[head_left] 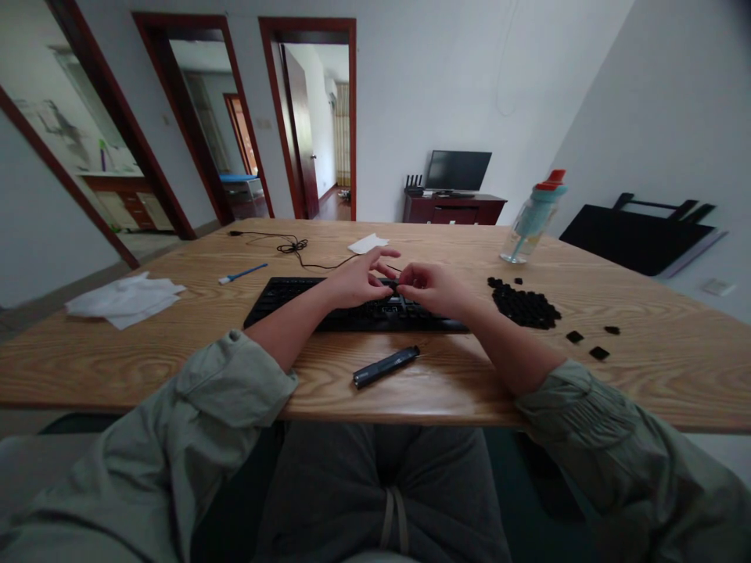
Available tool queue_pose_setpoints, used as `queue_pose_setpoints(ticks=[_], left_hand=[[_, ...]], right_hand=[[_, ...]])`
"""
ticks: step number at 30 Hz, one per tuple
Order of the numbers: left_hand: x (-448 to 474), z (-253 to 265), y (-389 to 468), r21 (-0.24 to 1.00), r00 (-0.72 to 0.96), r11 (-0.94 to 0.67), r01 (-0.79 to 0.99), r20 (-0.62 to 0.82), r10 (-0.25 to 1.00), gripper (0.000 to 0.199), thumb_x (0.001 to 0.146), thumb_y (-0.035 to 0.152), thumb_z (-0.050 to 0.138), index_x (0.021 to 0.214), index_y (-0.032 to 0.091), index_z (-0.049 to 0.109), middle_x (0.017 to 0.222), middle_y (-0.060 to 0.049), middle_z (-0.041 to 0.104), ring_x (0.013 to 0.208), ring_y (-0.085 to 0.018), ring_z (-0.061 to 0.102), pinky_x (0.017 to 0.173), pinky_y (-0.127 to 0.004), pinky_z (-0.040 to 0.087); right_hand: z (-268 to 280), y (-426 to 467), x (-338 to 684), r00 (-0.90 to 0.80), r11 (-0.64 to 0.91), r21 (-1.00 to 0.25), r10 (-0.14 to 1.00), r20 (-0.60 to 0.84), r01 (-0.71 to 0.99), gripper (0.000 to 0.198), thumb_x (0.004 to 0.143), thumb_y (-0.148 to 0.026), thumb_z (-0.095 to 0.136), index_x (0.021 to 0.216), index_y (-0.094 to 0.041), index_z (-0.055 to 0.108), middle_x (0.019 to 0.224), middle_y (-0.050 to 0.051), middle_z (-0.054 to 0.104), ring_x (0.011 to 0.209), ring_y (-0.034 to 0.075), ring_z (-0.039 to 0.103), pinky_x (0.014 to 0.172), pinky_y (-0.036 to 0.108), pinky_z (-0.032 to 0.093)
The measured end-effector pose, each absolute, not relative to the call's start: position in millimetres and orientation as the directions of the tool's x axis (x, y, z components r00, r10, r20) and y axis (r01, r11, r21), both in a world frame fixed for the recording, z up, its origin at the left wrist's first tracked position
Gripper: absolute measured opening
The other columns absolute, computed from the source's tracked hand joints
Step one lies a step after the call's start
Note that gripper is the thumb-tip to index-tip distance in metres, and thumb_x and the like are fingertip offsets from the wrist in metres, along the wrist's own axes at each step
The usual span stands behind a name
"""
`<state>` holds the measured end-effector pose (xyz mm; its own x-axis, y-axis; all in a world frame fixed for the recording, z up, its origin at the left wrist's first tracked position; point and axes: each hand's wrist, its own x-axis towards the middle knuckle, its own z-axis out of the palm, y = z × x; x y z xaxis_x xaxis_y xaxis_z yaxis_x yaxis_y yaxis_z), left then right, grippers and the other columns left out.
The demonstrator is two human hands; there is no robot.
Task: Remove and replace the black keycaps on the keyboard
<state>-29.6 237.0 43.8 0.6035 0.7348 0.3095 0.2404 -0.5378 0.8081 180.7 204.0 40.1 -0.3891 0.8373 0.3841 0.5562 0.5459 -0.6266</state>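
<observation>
A black keyboard [364, 319] lies across the table in front of me, with keycaps off at least part of its middle. Over that part is my left hand [359, 278], its fingers spread and curved, the thumb low by the keys. Close beside it, my right hand [432, 286] has thumb and forefinger pinched together. Between the two hands shows a small dark piece that looks like a keycap [394, 288]; the fingers partly cover it. A pile of loose black keycaps [525, 305] lies right of the keyboard, with several single ones around it.
Nearer me lies a dark cylindrical tool [386, 367]. Left are a blue-handled brush [243, 273] and crumpled white tissues [126, 299]. A coiled black cable [293, 245] and a white paper piece [368, 244] lie behind. A bottle with a red lid [533, 219] stands back right.
</observation>
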Motion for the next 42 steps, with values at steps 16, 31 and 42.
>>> queue_pose_setpoints(ticks=[16, 31, 42], left_hand=[[-49, 42, 231, 0.541, 0.685, -0.646, 0.539, 0.164, 0.710, 0.026, 0.078, 0.033, 0.072, 0.096, 0.015, 0.077, 0.080, -0.003, 0.074, 0.069, -0.014, 0.064, 0.062, -0.023, 0.045], [-45, 39, 222, 0.358, 0.683, -0.705, 0.612, 0.211, 0.700, 0.031, 0.084, 0.033, 0.067, 0.109, 0.017, 0.078, 0.094, -0.006, 0.078, 0.080, -0.018, 0.068, 0.073, -0.026, 0.047], [-43, 36, 227, 0.290, 0.740, -0.766, 0.574, 0.217, 0.637, 0.019, 0.087, 0.021, 0.066, 0.099, 0.016, 0.080, 0.094, -0.007, 0.078, 0.084, -0.017, 0.069, 0.078, -0.024, 0.049]], right_hand=[[29, 205, 191, -0.390, 0.407, -0.628, 0.904, 0.174, 0.664, 0.010, 0.082, -0.025, 0.066, 0.084, -0.019, 0.074, 0.076, 0.003, 0.072, 0.064, 0.014, 0.059, 0.057, 0.025, 0.044], [33, 203, 179, -0.237, 0.184, -0.744, 0.971, 0.036, 0.642, 0.019, 0.085, -0.033, 0.064, 0.078, -0.017, 0.073, 0.069, 0.004, 0.068, 0.053, 0.011, 0.047, 0.048, 0.027, 0.033], [30, 200, 179, -0.332, 0.376, -0.493, 0.926, 0.178, 0.785, 0.020, 0.088, -0.033, 0.062, 0.085, -0.018, 0.076, 0.076, 0.004, 0.072, 0.061, 0.014, 0.055, 0.057, 0.027, 0.039]])
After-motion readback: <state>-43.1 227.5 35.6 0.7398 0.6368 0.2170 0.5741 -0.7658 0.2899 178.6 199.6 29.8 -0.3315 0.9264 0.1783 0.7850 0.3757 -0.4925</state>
